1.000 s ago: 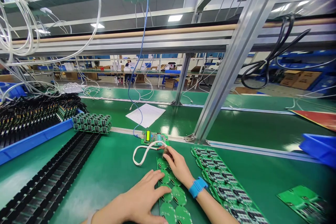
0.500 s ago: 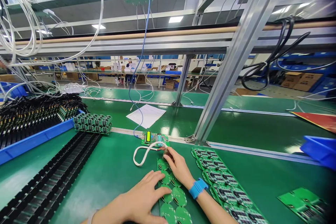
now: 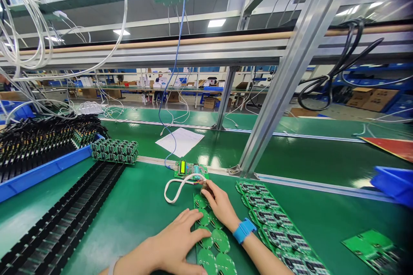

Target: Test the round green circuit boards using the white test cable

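Note:
A green panel of round circuit boards [image 3: 221, 240] lies flat before me, running toward the bench's front edge. My left hand [image 3: 174, 240] rests on its left side with fingers spread. At the far end, my right hand [image 3: 222, 206], with a blue wrist strap, pinches a small test probe [image 3: 204, 185] against or just over the panel; its tip is hidden by my fingers. From the probe a white cable [image 3: 170, 200] loops left and back to a small circuit board with a lit yellow-green display [image 3: 183, 167].
Populated round-board panels [image 3: 271, 210] lie to the right, with another green board [image 3: 371, 249] beyond. To the left are a black slotted rack [image 3: 71, 210], upright boards [image 3: 113, 151] and a blue tray [image 3: 48, 176]. A metal post [image 3: 274, 94] rises behind; paper [image 3: 180, 142] lies farther back.

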Available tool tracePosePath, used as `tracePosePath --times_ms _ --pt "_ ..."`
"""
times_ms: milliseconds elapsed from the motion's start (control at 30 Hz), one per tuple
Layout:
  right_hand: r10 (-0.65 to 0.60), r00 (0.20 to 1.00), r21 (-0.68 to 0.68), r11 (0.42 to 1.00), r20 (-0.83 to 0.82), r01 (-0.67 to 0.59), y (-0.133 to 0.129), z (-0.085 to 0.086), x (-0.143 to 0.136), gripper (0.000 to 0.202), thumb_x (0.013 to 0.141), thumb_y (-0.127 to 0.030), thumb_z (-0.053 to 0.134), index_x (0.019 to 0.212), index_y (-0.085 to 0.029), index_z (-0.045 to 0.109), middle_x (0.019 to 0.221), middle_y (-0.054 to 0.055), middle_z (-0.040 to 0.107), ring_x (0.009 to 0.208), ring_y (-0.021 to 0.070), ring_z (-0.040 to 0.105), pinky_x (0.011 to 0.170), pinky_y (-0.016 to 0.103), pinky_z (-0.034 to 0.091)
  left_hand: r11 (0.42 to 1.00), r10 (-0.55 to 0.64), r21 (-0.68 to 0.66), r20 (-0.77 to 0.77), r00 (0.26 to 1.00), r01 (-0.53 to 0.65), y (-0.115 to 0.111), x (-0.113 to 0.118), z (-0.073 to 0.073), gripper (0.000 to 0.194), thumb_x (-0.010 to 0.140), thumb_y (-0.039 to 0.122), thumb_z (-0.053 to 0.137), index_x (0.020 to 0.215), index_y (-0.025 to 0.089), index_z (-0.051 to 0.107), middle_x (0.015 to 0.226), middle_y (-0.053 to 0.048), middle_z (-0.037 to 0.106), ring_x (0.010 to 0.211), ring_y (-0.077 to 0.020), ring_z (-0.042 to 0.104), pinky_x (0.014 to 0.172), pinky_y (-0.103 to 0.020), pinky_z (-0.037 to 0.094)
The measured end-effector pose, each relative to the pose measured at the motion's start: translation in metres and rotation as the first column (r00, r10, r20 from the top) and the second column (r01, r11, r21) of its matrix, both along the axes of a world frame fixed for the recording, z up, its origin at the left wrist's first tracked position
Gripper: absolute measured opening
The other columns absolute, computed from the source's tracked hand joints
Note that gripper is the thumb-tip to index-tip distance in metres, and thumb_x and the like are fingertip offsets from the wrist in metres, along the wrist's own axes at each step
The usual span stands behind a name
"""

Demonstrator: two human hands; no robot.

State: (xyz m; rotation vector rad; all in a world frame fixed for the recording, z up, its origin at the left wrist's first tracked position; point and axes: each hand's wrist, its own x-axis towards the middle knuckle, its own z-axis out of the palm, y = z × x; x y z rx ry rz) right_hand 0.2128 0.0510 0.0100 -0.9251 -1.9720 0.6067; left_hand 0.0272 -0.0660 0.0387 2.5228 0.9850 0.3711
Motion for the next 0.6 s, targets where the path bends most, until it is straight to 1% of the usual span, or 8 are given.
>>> tracePosePath --times_ms 133,200,333,433,600 --pt "-0.009 1.000 -0.016 1.000 -0.007 0.009 -0.003 0.003 0.002 0.021 0.091 -0.032 0.045 0.096 -0.019 0.060 0.084 0.005 0.068 0.073 0.0210 0.063 0.070 0.030 0.051 1.000 -0.004 0.000 0.009 1.000 0.004 0.001 -0.001 -0.002 0.080 0.078 0.066 0.065 0.140 0.021 0.040 0.149 -0.019 0.028 0.140 -0.0368 0.021 0.114 -0.056 0.017" --pt "-0.010 1.000 -0.044 0.999 -0.024 0.009 -0.005 0.005 0.004 0.021 0.092 -0.034 0.045 0.097 -0.019 0.060 0.081 0.004 0.066 0.071 0.0198 0.061 0.067 0.029 0.050 1.000 -0.002 0.004 0.007 1.000 0.002 0.002 -0.001 -0.003 0.080 0.078 0.066 0.065 0.140 0.022 0.040 0.149 -0.019 0.028 0.140 -0.0368 0.021 0.114 -0.056 0.017" --pt "0.042 0.997 -0.125 0.991 -0.070 -0.051 -0.011 0.007 0.008 0.023 0.092 -0.036 0.046 0.101 -0.018 0.058 0.079 0.002 0.062 0.068 0.0173 0.057 0.065 0.026 0.048 1.000 -0.002 0.026 0.003 1.000 0.002 0.002 0.000 -0.002 0.080 0.079 0.067 0.064 0.140 0.021 0.040 0.148 -0.020 0.029 0.140 -0.0362 0.021 0.114 -0.055 0.018" --pt "0.080 0.995 -0.167 0.982 -0.065 -0.089 -0.014 0.007 0.012 0.023 0.091 -0.036 0.048 0.100 -0.017 0.058 0.074 0.000 0.058 0.064 0.0163 0.055 0.062 0.026 0.046 0.999 -0.006 0.049 -0.003 1.000 0.006 0.002 0.001 -0.002 0.078 0.079 0.066 0.064 0.139 0.021 0.041 0.145 -0.020 0.032 0.140 -0.0351 0.023 0.114 -0.054 0.018" --pt "0.125 0.991 -0.187 0.973 -0.048 -0.131 -0.018 0.009 0.015 0.019 0.089 -0.035 0.050 0.093 -0.018 0.057 0.073 0.000 0.058 0.065 0.0164 0.053 0.064 0.027 0.046 0.997 -0.010 0.071 0.003 1.000 0.010 0.002 0.000 -0.003 0.078 0.078 0.065 0.066 0.138 0.022 0.041 0.144 -0.019 0.033 0.139 -0.0356 0.024 0.114 -0.053 0.019"
